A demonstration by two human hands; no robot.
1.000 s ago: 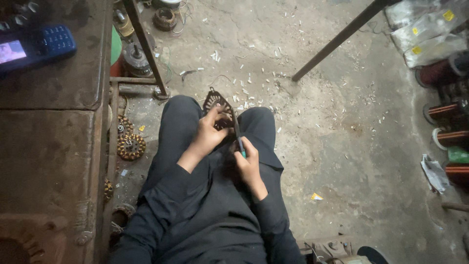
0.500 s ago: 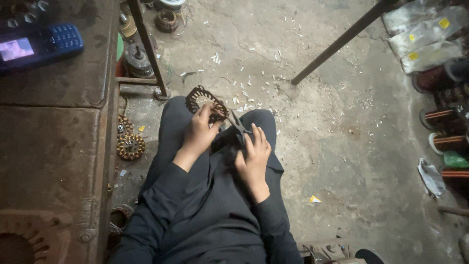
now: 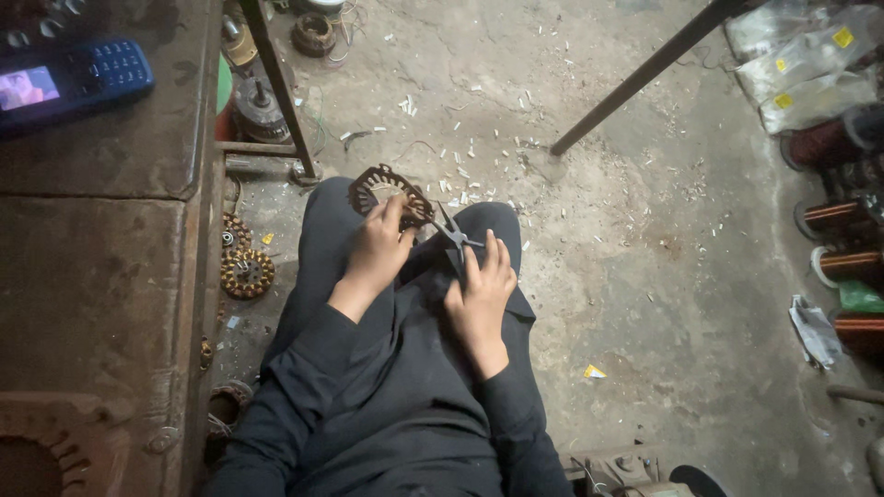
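No open box or tray shows; the nearest to containers are the clear plastic bags (image 3: 801, 60) far off past the right fingers, their contents too blurred to tell, and beyond them a row of copper wire spools (image 3: 833, 216) along the floor edge

The left hand (image 3: 378, 253) curls its fingers (image 3: 391, 213) over the near rim of a round, rusty stator ring (image 3: 382, 189) with dark windings, gripping it firmly on the left knee. The ring lies under and just ahead of those fingertips, tilted toward the person, its far edge beyond the knee

The right hand (image 3: 481, 290) rests on the right thigh, fingers (image 3: 488, 253) stretched fairly flat and close together over the handles of dark scissors (image 3: 451, 232); how tightly they grip the handles I cannot tell. The scissors' tip runs from these fingers toward the ring, reaching it just beside the left fingertips

Left of the left fingers, well apart, stands a rusty metal workbench (image 3: 101, 267) with a blue keypad phone (image 3: 69, 81) on it. Below the bench edge, near the left elbow, lies a copper-wound stator (image 3: 246, 272). White scraps (image 3: 460, 161) litter the concrete floor ahead of both sets of fingers
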